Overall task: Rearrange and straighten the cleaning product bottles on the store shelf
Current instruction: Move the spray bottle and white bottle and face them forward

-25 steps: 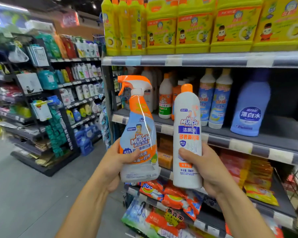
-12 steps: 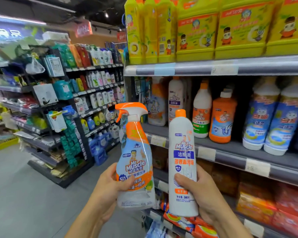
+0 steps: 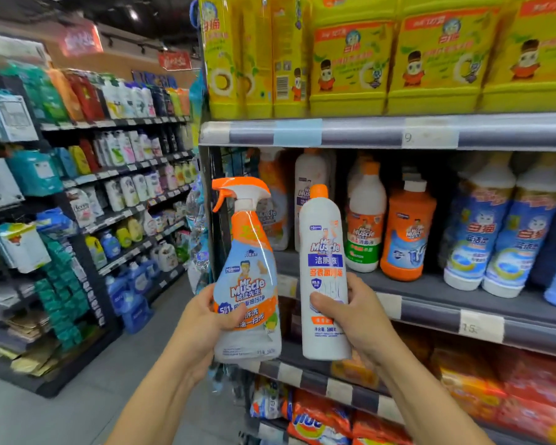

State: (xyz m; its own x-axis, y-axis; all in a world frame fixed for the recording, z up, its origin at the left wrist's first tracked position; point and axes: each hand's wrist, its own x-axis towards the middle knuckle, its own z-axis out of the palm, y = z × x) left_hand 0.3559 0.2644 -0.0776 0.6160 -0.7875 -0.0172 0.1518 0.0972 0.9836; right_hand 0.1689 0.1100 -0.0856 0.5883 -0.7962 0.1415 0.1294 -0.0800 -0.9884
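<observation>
Both nearer shelf [image 3: 430, 292] | left hand [image 3: 203, 329]: spray bottle [image 3: 247, 261] | right hand [image 3: 360, 316]: white bottle [image 3: 323, 245]

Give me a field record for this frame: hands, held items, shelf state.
left hand: grips spray bottle, orange trigger, roughly upright
right hand: grips white bottle, orange cap, upright
held bottles: side by side, labels to camera, in front of middle shelf, not on it
middle shelf row: green-banded bottle, orange bottle, blue-and-white bottles
top shelf: yellow jugs
</observation>
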